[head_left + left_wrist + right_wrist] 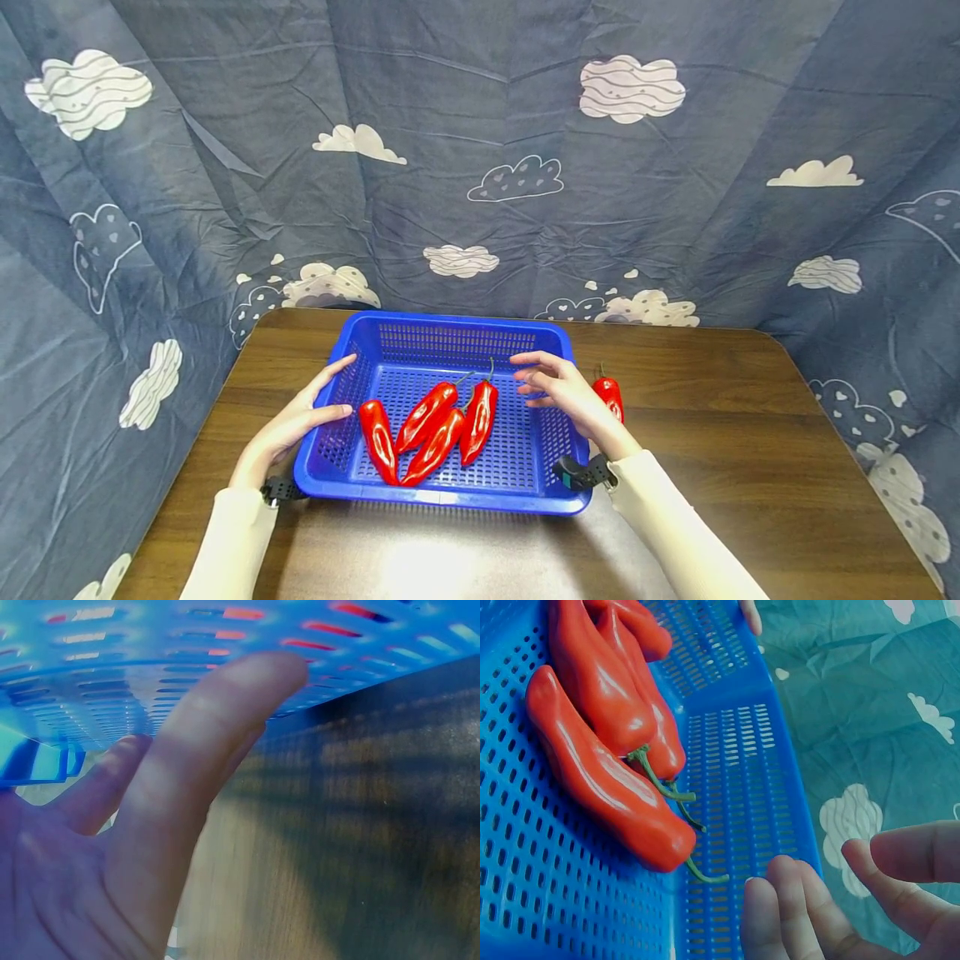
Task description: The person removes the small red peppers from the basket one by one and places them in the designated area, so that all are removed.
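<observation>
A blue perforated plastic basket stands on the wooden table. Inside it lie several glossy red peppers, three with green stems that show in the head view. My left hand is at the basket's left side, thumb and fingers spread and fairly straight. Seen from the left wrist, the thumb lies close against the slotted blue wall. Over the basket's right side hovers my right hand, fingers loosely bent with nothing between them. In the right wrist view its fingertips are near a pepper stem.
One more red pepper lies on the table just right of the basket, partly hidden by my right forearm. A dark blue curtain with cloud prints hangs behind and around the table. Each wrist wears a black strap.
</observation>
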{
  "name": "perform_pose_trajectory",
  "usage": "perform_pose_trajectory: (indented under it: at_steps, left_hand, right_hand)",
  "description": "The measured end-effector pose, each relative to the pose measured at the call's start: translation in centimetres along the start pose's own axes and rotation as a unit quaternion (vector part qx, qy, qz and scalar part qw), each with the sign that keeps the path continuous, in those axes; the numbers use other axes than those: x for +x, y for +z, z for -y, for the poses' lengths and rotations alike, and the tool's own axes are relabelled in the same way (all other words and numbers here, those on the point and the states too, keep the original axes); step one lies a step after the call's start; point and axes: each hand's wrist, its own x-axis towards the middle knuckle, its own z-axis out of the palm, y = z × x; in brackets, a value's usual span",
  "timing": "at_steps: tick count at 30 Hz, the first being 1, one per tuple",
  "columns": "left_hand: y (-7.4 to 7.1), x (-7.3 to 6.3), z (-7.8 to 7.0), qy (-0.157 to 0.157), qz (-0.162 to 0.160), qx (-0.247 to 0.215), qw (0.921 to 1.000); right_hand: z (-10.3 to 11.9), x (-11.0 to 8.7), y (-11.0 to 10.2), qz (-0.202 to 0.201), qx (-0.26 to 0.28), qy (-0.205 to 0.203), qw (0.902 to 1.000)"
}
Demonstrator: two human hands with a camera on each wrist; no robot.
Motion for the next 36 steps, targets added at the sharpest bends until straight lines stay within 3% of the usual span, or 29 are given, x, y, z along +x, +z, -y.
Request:
perform_pose_trajectory:
  at_steps: [8,25,36]
  left_hand:
    - [0.0,0.0,0.1,0.0,0.0,-0.001,1.0]
    - [0.1,0.0,0.1,-0.003,0.0,-0.004,1.0]
    - [-0.1,0.0,0.1,-0.003,0.002,-0.007,1.0]
  right_hand:
    - [0.1,0.5,1.0,0.004,-0.011,0.021,0.9997]
    - [0.0,1.9,3.4,-0.007,0.026,0.074,0.9969]
    - [-0.7,2.6,4.0,0.01,0.034,0.114,0.9929]
